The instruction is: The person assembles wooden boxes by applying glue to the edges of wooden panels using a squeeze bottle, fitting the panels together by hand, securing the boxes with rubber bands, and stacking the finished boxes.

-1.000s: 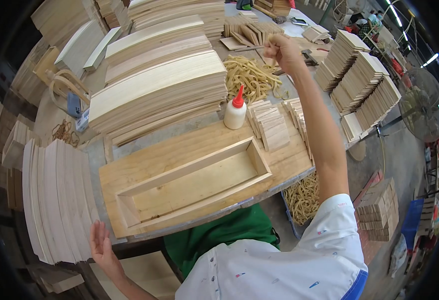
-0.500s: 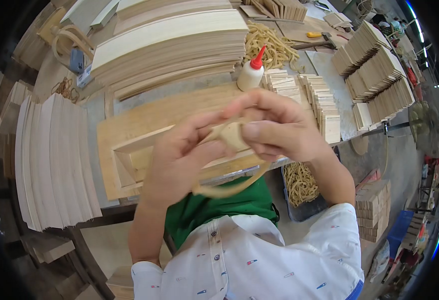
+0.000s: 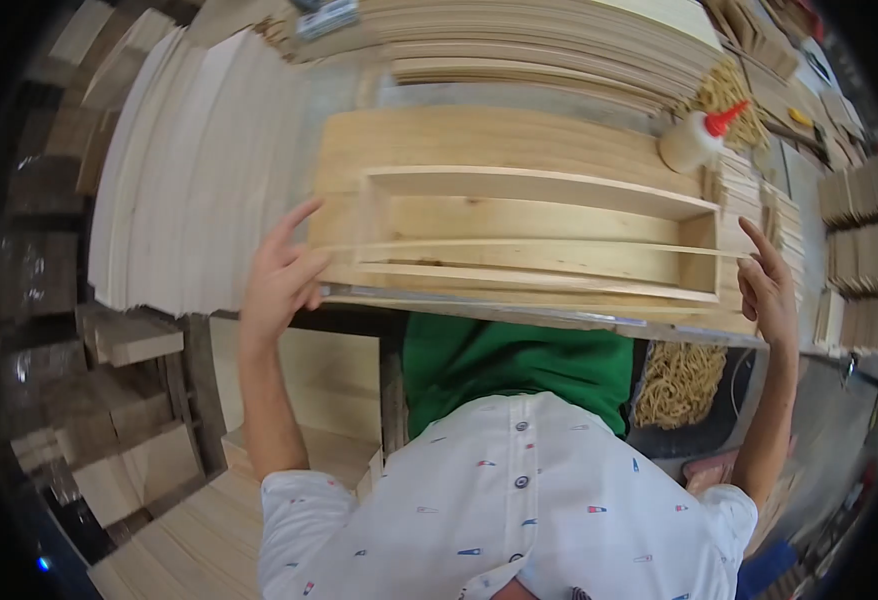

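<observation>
A rectangular wooden box frame (image 3: pixel 549 187) lies on a flat wooden board (image 3: pixel 489 135) in front of me. A beige rubber band (image 3: pixel 569 242) is drawn out long across the frame, from one side to the other. My left hand (image 3: pixel 281 275) grips its left end just beyond the frame's left side, index finger stretched out. Past the right side, my right hand (image 3: pixel 767 280) grips the other end, with its index finger also raised. The band looks taut. Whether it touches the frame I cannot tell.
A glue bottle with a red tip (image 3: pixel 694 140) stands behind the frame's right end. Thin wooden panels (image 3: pixel 199 180) are stacked at left, longer boards (image 3: pixel 539 45) at the back. Loose rubber bands (image 3: pixel 681 385) fill a bin below the table edge at right.
My hands were close together, holding the looped rubber band above the frame. They have moved far apart, stretching the band lengthwise over it. My view has shifted left.
</observation>
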Demonstrator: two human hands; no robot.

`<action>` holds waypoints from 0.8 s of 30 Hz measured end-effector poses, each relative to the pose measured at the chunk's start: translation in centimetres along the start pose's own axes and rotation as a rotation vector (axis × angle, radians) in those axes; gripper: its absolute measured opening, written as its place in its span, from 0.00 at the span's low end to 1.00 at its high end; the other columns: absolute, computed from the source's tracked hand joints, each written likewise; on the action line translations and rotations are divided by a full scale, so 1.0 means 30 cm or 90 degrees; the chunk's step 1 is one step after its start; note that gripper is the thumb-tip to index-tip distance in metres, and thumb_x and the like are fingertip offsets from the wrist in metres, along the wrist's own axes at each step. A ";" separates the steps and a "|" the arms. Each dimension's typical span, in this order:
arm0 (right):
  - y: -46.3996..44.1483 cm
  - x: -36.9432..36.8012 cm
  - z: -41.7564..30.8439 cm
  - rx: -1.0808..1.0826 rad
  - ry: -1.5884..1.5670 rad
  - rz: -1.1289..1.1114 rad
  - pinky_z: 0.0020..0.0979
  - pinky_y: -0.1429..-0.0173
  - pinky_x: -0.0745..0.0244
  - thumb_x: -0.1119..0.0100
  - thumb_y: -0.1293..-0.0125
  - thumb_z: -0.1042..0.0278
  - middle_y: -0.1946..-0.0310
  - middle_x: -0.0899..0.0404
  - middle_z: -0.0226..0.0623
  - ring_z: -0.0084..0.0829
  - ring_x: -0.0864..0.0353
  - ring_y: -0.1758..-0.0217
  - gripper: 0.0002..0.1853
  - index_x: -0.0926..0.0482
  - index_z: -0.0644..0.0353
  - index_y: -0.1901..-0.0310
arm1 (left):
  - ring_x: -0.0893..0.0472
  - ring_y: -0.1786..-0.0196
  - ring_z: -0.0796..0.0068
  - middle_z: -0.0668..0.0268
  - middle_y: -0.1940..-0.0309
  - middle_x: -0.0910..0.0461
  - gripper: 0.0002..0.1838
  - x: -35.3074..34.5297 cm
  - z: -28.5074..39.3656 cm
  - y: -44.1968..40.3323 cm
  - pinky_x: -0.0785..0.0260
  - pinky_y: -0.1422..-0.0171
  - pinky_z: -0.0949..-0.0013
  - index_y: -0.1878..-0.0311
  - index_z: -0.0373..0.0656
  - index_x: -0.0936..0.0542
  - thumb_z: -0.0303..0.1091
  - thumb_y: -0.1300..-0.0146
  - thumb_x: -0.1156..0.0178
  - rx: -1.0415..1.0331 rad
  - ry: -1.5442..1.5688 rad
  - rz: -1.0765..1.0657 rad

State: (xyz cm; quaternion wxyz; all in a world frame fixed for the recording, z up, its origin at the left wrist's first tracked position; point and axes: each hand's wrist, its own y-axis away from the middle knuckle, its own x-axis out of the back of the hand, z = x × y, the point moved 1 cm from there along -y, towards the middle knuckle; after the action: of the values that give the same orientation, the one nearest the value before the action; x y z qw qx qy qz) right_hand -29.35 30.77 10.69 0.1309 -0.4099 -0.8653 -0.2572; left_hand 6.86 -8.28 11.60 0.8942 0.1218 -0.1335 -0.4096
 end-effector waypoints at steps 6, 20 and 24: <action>-0.048 -0.020 -0.010 0.012 0.020 -0.080 0.17 0.86 0.48 0.51 0.27 0.60 0.82 0.38 0.21 0.11 0.47 0.86 0.28 0.41 0.50 0.28 | 0.44 0.88 0.89 0.78 0.87 0.42 0.34 -0.029 0.022 -0.095 0.40 0.82 0.79 0.26 0.44 0.44 0.28 0.33 0.44 0.052 0.027 -0.092; -0.184 -0.058 0.030 -0.020 -0.215 -0.086 0.17 0.88 0.46 0.54 0.25 0.62 0.81 0.33 0.24 0.11 0.46 0.89 0.15 0.26 0.62 0.47 | 0.40 0.90 0.87 0.77 0.88 0.37 0.19 -0.057 -0.017 -0.229 0.37 0.83 0.78 0.38 0.37 0.28 0.31 0.30 0.47 0.058 0.135 -0.088; -0.232 -0.072 0.030 -0.021 -0.269 -0.128 0.17 0.89 0.44 0.51 0.26 0.64 0.81 0.30 0.25 0.11 0.43 0.89 0.11 0.24 0.64 0.59 | 0.38 0.90 0.86 0.75 0.87 0.33 0.13 -0.042 -0.073 -0.286 0.39 0.84 0.78 0.50 0.35 0.21 0.31 0.31 0.47 0.041 0.245 -0.064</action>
State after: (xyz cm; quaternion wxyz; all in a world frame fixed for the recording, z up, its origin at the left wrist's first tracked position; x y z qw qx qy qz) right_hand -33.40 26.18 6.63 -0.0861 -0.3687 -0.9055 -0.1915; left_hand 0.81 -12.53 6.56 0.8772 0.2331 0.0331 -0.4184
